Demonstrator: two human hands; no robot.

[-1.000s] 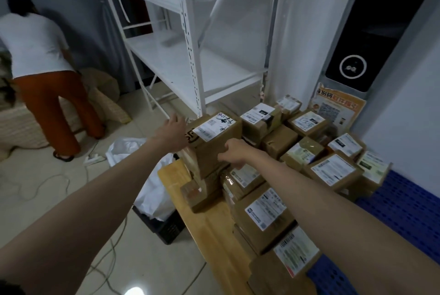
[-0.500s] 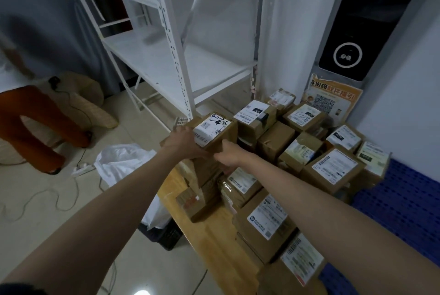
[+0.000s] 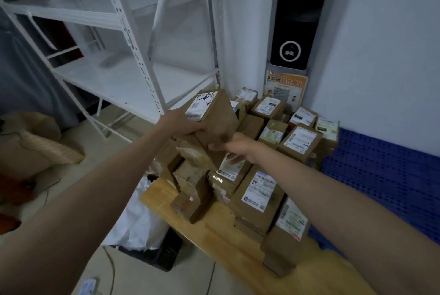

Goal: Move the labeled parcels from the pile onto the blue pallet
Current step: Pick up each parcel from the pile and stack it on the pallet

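A: White metal shelving (image 3: 133, 75) filled the far left, with a white bag (image 3: 140, 221) on the floor near it. What were the hands doing?

B: The left hand (image 3: 183, 122) gripped the left side of a parcel (image 3: 214, 118), fingers curled round its near edge. That parcel was tilted, raised above the pile (image 3: 197, 175), its white label with black handwriting facing up and left.

A: And the other hand?

B: The right hand (image 3: 234, 147) touched the parcel's lower right corner, thumb against the cardboard. I could not tell whether its fingers, hidden underneath, were curled round the box.

A: Where did the pile sit?

B: On a wooden board (image 3: 226, 235), the boxes stacked unevenly, several showing printed labels. More labelled boxes (image 3: 300, 137) lay farther right, against the white wall and below a black panel (image 3: 295, 16).

A: The pallet?

B: The blue pallet (image 3: 381, 171) lay at the far right, just beside the boxes, its grid surface showing.
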